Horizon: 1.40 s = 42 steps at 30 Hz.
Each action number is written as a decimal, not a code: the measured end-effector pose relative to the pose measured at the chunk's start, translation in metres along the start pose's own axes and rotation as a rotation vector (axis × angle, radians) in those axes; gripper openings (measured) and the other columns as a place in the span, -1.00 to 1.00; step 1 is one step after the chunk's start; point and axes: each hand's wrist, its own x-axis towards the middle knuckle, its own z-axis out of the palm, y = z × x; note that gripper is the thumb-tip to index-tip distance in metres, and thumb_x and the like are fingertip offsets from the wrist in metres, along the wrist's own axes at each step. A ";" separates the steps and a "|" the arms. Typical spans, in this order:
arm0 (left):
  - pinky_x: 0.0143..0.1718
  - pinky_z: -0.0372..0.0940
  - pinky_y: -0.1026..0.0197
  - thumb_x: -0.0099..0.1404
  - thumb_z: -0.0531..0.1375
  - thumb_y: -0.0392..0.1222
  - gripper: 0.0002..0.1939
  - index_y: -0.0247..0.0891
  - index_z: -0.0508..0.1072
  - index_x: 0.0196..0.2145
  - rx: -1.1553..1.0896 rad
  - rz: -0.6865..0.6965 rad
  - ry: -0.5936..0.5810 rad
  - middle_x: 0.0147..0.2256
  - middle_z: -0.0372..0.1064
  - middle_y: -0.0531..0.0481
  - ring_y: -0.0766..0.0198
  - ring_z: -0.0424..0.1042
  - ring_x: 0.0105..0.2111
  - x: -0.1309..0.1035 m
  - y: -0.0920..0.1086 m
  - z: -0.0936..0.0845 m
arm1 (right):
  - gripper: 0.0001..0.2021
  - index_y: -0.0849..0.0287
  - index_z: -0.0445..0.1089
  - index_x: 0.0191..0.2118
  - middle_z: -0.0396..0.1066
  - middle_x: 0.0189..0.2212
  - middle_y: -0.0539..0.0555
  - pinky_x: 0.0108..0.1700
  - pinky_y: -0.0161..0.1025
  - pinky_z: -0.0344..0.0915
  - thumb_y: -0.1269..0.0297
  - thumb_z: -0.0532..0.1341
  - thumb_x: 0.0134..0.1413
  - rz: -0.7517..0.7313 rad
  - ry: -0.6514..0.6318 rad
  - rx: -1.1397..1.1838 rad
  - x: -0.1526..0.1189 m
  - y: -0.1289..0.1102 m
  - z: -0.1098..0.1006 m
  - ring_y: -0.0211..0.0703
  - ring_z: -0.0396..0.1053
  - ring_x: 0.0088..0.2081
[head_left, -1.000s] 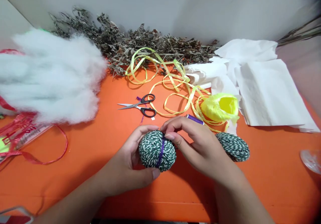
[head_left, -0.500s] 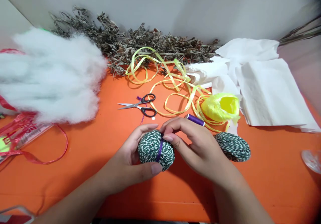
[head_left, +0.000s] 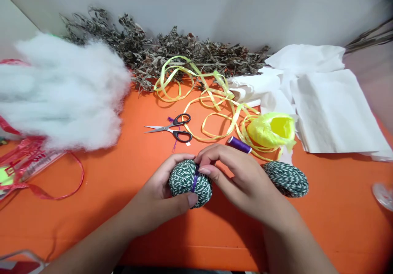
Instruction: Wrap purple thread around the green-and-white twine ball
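Note:
A rounded bundle wrapped in green-and-white yarn, a yarn ball (head_left: 182, 180), sits in my left hand (head_left: 167, 200), whose fingers and thumb close round its left side. A band of purple thread (head_left: 194, 182) circles the ball's middle. My right hand (head_left: 236, 175) pinches at the top of that band, thumb and index finger together; the bit between the fingertips is mostly hidden. Just beyond the hands lie scissors (head_left: 168, 129) with black handles and a spool of purple thread (head_left: 239, 145). A second green-and-white yarn bundle (head_left: 286, 179) rests beside my right wrist.
White stuffing (head_left: 67, 93) is heaped at the left, over red plastic ribbon (head_left: 80, 175). Yellow ribbon (head_left: 211, 137) trails across the orange table (head_left: 227, 241) to its yellow roll (head_left: 267, 130). Dried plants (head_left: 172, 48) line the wall; white sheets (head_left: 334, 114) lie at the right.
The ball has tilted slightly in my left hand, and my left thumb has shifted a little on it. My right fingers stay at the purple band. The surroundings look the same.

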 end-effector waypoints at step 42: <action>-0.10 0.31 0.24 0.22 0.39 -0.13 -0.39 -0.04 0.29 0.17 0.043 0.025 0.011 0.01 0.38 -0.04 0.18 0.41 -0.09 -0.002 0.003 0.002 | -0.91 0.14 0.33 -0.23 0.43 -0.32 0.02 -0.22 -0.26 0.26 0.35 0.16 0.38 0.014 0.009 -0.027 0.002 0.003 -0.002 -0.20 0.37 -0.29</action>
